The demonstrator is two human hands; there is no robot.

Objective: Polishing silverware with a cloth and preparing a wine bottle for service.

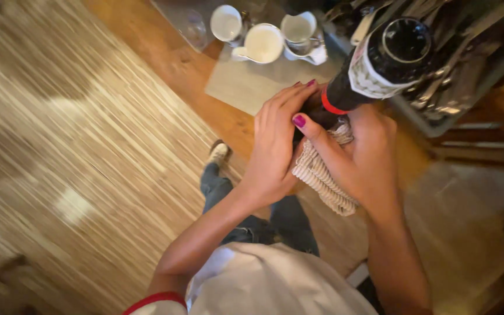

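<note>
Your left hand (275,146) is wrapped around the lower body of a dark glass bottle with a red band and a pale label (374,67), fingers pressed flat against its left side. Your right hand (363,157) grips the same bottle from the right and underneath, thumb across the front, and it also clutches a beige ribbed knitted cloth (322,178) bunched against the bottle's base. The cloth hangs out between your two palms, touching both. The bottle is tilted, its top pointing up toward you and to the right, so you look almost straight into its round dark mouth.

You hold it above the near edge of a wooden counter (164,58). Farther left on that counter lies a pale rectangular mat (246,84), with three white ceramic cups (263,42) at its far edge and a clear drinking glass (192,26) just left of them. To the far right sits a grey tray of metal cutlery (456,87), partly behind the bottle. Below, a striped rug (77,146) covers the floor.
</note>
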